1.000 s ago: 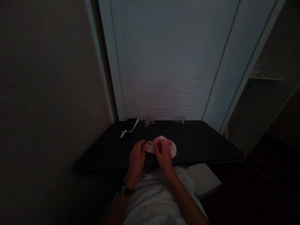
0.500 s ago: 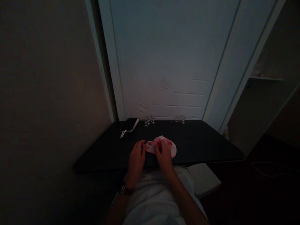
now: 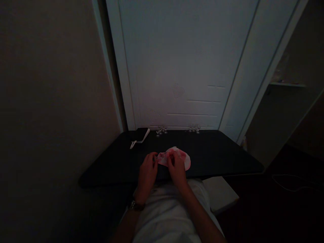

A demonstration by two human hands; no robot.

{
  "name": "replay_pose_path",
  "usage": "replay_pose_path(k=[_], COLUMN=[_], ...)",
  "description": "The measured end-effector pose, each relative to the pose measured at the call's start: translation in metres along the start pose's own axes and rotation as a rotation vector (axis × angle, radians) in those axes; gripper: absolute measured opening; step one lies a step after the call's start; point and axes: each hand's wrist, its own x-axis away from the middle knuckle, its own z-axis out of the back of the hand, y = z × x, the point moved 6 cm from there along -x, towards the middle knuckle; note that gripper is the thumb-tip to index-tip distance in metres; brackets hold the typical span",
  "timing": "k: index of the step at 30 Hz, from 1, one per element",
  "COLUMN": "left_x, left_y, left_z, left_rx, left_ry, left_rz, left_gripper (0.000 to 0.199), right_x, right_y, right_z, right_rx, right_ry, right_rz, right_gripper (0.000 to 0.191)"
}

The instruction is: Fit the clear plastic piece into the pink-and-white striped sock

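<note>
A pink and white cloth-like piece lies on the black table, near its front edge. My left hand, with a watch on the wrist, pinches the narrow left end of the piece between thumb and fingers. My right hand is closed on the middle of the same piece, its fingertips pressed together. Some thin, clear material shows by the left fingertips, too dim to make out.
At the table's back left lies a black object with a white edge. Small clear items stand in two clusters along the back. A white box sits below the front edge at right.
</note>
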Motion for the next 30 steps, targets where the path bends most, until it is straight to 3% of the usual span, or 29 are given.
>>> replay_pose_path(k=[30], left_x=[0.0001], left_y=[-0.0042], left_z=[-0.0018], left_rx=[-0.021], left_ry=[0.002], left_rz=[0.042], left_gripper=[0.032], right_x=[-0.0007], right_y=[-0.0005], right_z=[0.0006], right_rx=[0.004], right_ry=[0.004], right_rz=[0.006], right_gripper=[0.017])
